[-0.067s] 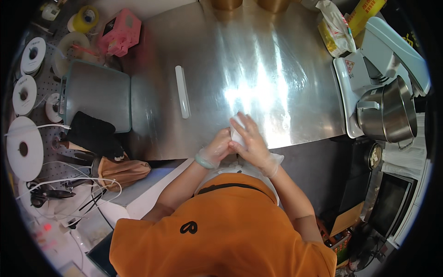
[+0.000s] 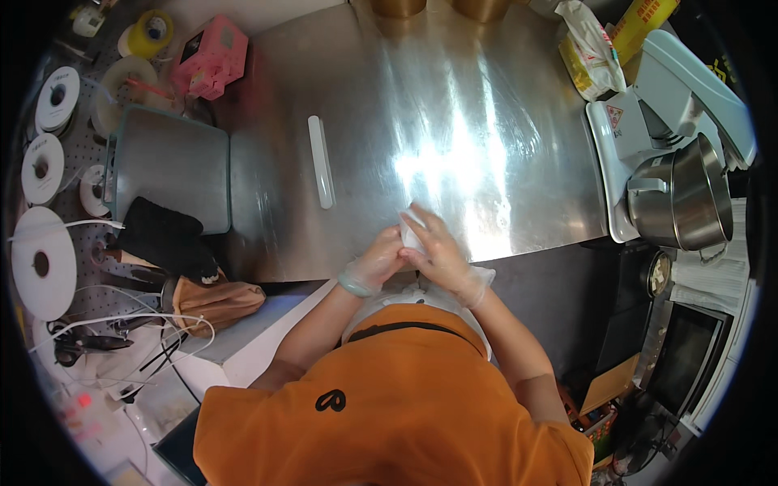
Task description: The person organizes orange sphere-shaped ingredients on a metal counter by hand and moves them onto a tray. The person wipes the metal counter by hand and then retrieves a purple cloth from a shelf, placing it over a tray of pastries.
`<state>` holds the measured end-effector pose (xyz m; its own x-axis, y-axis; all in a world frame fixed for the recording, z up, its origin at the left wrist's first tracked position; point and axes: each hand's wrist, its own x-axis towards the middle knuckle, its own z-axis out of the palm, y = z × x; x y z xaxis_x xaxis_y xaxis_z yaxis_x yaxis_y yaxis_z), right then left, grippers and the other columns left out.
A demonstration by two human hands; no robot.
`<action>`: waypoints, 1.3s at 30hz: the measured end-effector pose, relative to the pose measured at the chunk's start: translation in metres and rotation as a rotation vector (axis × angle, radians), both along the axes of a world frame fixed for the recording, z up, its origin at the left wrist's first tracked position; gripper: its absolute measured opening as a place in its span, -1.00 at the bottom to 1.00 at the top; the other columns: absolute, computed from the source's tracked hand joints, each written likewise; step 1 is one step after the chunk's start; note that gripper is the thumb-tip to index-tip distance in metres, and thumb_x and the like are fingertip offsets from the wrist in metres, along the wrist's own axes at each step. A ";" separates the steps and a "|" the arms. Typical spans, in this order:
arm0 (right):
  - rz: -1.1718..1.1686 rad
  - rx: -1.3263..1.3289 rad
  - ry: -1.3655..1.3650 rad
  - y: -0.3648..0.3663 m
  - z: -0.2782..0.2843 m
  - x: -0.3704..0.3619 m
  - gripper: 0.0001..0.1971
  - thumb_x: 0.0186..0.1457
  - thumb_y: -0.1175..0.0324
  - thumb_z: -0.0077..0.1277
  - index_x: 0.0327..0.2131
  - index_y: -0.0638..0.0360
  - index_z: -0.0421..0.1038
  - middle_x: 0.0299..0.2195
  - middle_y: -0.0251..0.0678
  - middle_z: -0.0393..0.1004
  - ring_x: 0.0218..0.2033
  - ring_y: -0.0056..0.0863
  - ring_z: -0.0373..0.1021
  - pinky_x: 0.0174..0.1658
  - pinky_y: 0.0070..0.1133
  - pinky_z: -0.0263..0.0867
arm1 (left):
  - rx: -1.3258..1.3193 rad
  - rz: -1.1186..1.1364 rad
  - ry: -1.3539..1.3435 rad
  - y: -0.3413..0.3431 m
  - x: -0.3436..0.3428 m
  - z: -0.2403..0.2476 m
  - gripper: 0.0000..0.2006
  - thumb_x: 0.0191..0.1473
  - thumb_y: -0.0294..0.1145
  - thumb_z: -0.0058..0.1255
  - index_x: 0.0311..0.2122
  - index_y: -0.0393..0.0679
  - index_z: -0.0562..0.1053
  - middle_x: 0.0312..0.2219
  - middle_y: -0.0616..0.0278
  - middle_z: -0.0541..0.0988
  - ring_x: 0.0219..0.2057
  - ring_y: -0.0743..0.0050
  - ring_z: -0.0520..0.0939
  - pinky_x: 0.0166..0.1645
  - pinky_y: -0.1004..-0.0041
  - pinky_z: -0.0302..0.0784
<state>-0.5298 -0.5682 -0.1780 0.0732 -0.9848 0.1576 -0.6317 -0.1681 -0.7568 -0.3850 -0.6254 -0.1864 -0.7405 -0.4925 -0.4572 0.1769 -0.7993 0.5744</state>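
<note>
Both my hands wear thin clear plastic gloves and meet in front of me at the near edge of the steel table point(image 2: 348, 162). Between them is a small white piece point(image 2: 412, 236), smooth-looking; whether it is dough or something else I cannot make out. My left hand point(image 2: 379, 259) is closed round its left side, with a pale green bangle at the wrist. My right hand point(image 2: 439, 255) lies over it from the right, fingers bent and slightly blurred. A white rolling pin point(image 2: 321, 162) rests on the steel, left of my hands and apart from them.
A light blue stand mixer point(image 2: 689, 89) with a steel bowl point(image 2: 681, 198) stands at the right. Beside it is an opened bag point(image 2: 590, 53). On the left are a lidded bin point(image 2: 172, 166), a pink device point(image 2: 211, 57), ribbon spools point(image 2: 43, 263) and loose cables.
My right hand's fingers have curled slightly nearer to me over the white piece. Both hands have shifted a little to the left.
</note>
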 end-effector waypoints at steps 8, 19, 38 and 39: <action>-0.031 0.197 -0.126 -0.035 -0.050 -0.009 -0.61 -0.02 0.56 -0.04 -0.04 0.35 0.28 0.03 -0.02 0.25 -0.01 -0.13 0.27 0.01 -0.41 0.25 | 0.178 0.147 0.053 0.006 0.021 -0.005 -0.47 0.24 -0.04 -0.43 0.17 -0.23 0.09 0.10 0.03 0.24 0.09 0.16 0.30 0.19 0.26 0.16; 0.068 0.238 0.649 -0.102 -0.109 -0.030 -0.12 0.07 -0.17 -0.22 0.21 0.38 -0.20 0.27 -0.03 -0.25 0.30 -0.24 -0.27 0.29 -0.32 -0.33 | -0.072 0.367 -0.245 -0.013 0.067 0.011 -0.41 0.21 0.04 -0.41 0.16 -0.25 0.12 0.11 -0.03 0.22 0.13 0.16 0.28 0.21 0.29 0.14; -0.775 0.510 0.681 -0.101 -0.118 -0.181 -0.16 0.13 -0.20 -0.39 0.22 0.36 -0.24 0.28 -0.07 -0.28 0.31 -0.25 -0.39 0.29 -0.34 -0.47 | -0.110 0.246 -0.239 -0.029 0.034 0.023 -0.47 0.23 -0.01 -0.40 0.12 -0.23 0.19 0.08 0.02 0.29 0.08 0.20 0.33 0.14 0.32 0.22; -0.782 0.501 0.685 -0.087 -0.119 -0.181 -0.17 0.13 -0.18 -0.37 0.22 0.36 -0.23 0.28 -0.07 -0.27 0.31 -0.25 -0.38 0.30 -0.35 -0.47 | -0.114 0.224 -0.238 -0.030 0.028 0.025 -0.47 0.23 -0.01 -0.41 0.12 -0.24 0.18 0.08 0.01 0.29 0.08 0.20 0.33 0.15 0.31 0.21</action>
<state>-0.7113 -0.6556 -0.2966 -0.6654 -0.7396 -0.1009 -0.7348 0.6728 -0.0862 -0.3575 -0.6554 -0.1617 -0.4877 -0.6887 -0.5365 0.1909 -0.6838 0.7042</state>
